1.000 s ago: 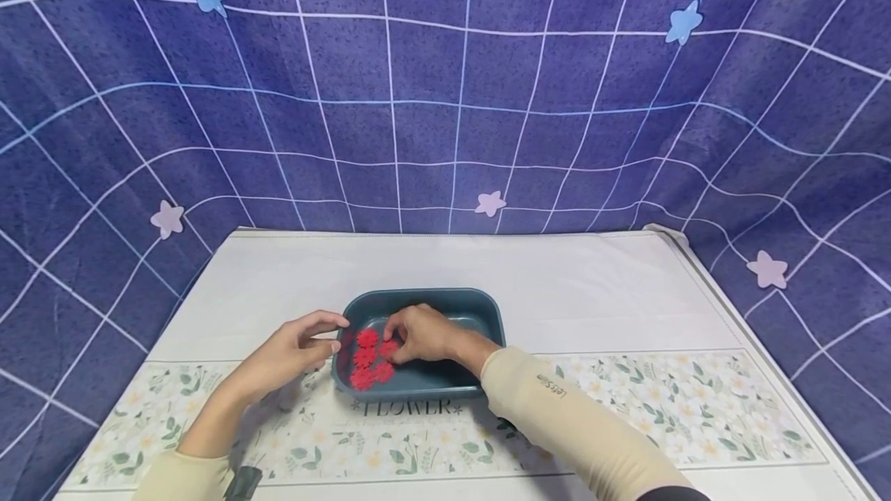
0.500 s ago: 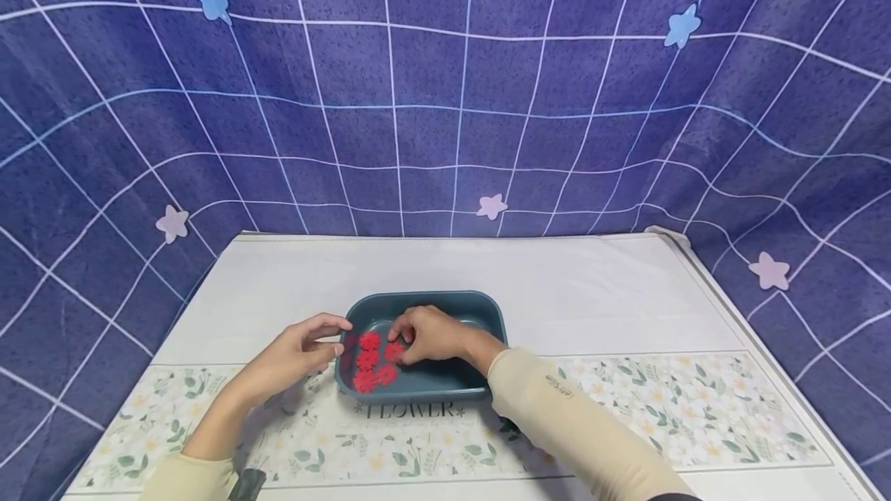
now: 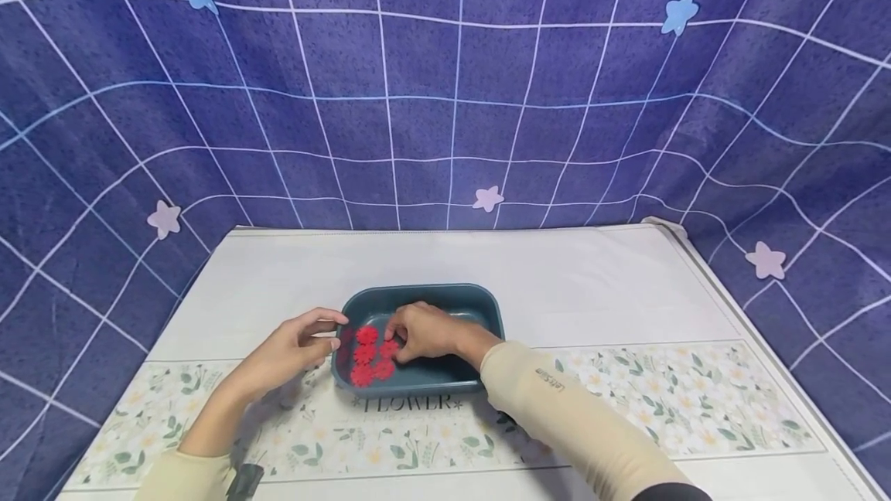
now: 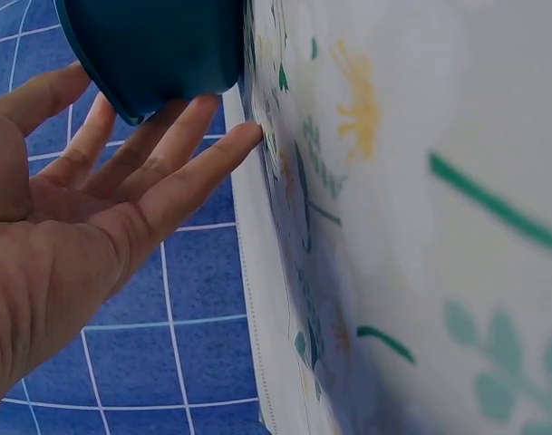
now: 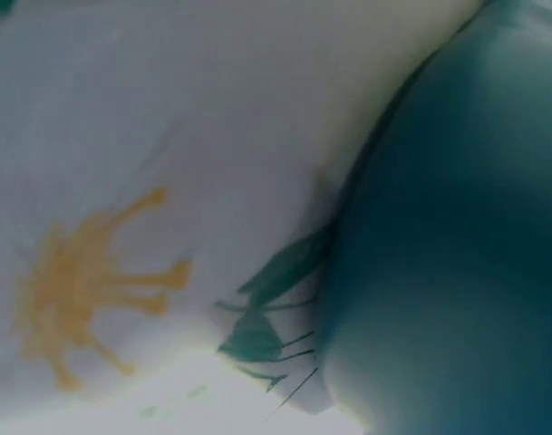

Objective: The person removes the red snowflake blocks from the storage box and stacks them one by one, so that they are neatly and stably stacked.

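Note:
A dark teal rectangular basin (image 3: 445, 389) stands on the table. Several red flower-shaped pieces (image 3: 364, 354) lie close together at its left end. My right hand (image 3: 428, 331) reaches into the basin from the right, with thumb and index finger around the rightmost red flower-shaped piece (image 3: 388, 349). In the right wrist view only the outer wall of the basin (image 5: 457, 236) shows, not the hand. My left hand (image 3: 295, 350) is at the basin's left end, its fingertips at the rim. The left wrist view shows this hand (image 4: 85, 208) with fingers extended against the basin's outside (image 4: 158, 54).
A white cloth (image 3: 578, 277) covers the table, with a floral printed band (image 3: 647, 400) across it and lettering in front of the basin. A blue gridded curtain (image 3: 418, 130) with stars hangs behind and at both sides.
The view shifts slightly with the head. Both hands stay at nearly the same places on the basin, and the red pieces keep their arrangement.

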`<state>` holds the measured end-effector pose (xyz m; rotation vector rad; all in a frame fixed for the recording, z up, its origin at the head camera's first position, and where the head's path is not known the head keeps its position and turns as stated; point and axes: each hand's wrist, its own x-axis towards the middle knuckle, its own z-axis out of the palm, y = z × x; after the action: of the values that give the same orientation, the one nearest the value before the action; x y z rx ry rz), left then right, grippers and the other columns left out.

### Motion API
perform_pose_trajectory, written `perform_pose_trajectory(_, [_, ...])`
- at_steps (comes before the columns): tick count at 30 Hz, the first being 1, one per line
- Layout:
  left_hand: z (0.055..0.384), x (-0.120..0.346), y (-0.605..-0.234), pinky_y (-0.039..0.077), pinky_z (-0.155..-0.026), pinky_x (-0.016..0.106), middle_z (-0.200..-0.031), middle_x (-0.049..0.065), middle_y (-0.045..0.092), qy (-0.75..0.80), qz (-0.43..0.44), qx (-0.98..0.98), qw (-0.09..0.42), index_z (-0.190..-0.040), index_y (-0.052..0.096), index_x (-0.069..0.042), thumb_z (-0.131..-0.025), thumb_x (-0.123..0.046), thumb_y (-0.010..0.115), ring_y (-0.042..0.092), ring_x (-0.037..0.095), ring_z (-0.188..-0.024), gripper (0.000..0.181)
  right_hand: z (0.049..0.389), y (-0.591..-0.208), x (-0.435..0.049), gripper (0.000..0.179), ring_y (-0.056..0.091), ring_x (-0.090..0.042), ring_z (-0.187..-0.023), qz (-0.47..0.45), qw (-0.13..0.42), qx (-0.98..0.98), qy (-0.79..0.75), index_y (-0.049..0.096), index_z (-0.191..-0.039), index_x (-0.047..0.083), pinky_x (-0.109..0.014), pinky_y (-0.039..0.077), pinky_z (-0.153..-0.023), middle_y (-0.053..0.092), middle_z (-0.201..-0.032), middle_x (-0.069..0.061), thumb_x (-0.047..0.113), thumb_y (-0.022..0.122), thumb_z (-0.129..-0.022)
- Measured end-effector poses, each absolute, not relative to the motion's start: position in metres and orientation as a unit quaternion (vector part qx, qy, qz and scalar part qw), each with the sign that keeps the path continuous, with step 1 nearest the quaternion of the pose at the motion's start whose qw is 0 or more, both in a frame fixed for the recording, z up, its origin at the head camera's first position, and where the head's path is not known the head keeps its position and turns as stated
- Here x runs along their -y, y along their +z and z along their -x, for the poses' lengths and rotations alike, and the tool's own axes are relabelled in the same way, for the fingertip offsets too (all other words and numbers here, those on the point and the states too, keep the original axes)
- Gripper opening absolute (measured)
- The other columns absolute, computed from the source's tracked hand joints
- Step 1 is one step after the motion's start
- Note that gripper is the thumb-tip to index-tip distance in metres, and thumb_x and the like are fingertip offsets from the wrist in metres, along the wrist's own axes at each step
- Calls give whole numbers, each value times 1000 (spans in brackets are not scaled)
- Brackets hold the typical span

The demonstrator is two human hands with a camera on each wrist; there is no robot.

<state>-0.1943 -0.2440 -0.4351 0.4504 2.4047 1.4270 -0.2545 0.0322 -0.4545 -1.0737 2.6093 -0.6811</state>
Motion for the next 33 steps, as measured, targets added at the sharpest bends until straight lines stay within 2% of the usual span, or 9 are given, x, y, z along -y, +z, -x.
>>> perform_pose_trajectory(3, [193, 245, -435, 58, -85, 40, -150, 25, 53, 501, -156, -838, 153, -144, 51, -8, -104, -24, 64, 61, 39, -129, 45, 252, -454, -31, 30, 52, -2, -74, 364, 116, -897, -222, 73, -109, 20, -15, 44, -70, 59, -85, 8, 27, 86, -83])
perform_pose_trajectory(9, [191, 245, -439, 58, -92, 44, -151, 25, 51, 505, -154, -833, 165, -146, 49, -8, -104, -25, 63, 58, 41, -133, 47, 251, -461, -31, 32, 53, -1, -76, 368, 117, -891, -240, 75, -111, 19, -14, 44, -71, 63, -90, 6, 26, 87, -82])
perform_pose_trajectory(16, [193, 244, -433, 57, -89, 43, -148, 26, 54, 499, -159, -837, 156, -145, 50, -7, -105, -25, 63, 61, 41, -129, 46, 252, -457, -29, 30, 52, -1, -74, 373, 96, -896, -222, 78, -111, 22, -15, 42, -67, 64, -87, 6, 29, 87, -83])
perform_pose_trajectory(24, [194, 245, -434, 57, -91, 43, -147, 27, 54, 503, -165, -834, 155, -144, 49, -5, -105, -25, 62, 60, 44, -131, 46, 249, -457, -25, 33, 53, -2, -72, 359, 83, -915, -165, 70, -104, 29, -19, 42, -61, 57, -89, 15, 41, 86, -77])
perform_pose_trajectory(33, [193, 243, -434, 57, -92, 41, -147, 27, 55, 503, -162, -835, 152, -143, 51, -6, -105, -25, 63, 60, 45, -131, 44, 248, -459, -24, 35, 55, -4, -79, 361, 87, -917, -145, 64, -97, 30, -22, 44, -65, 58, -95, 17, 40, 87, -72])
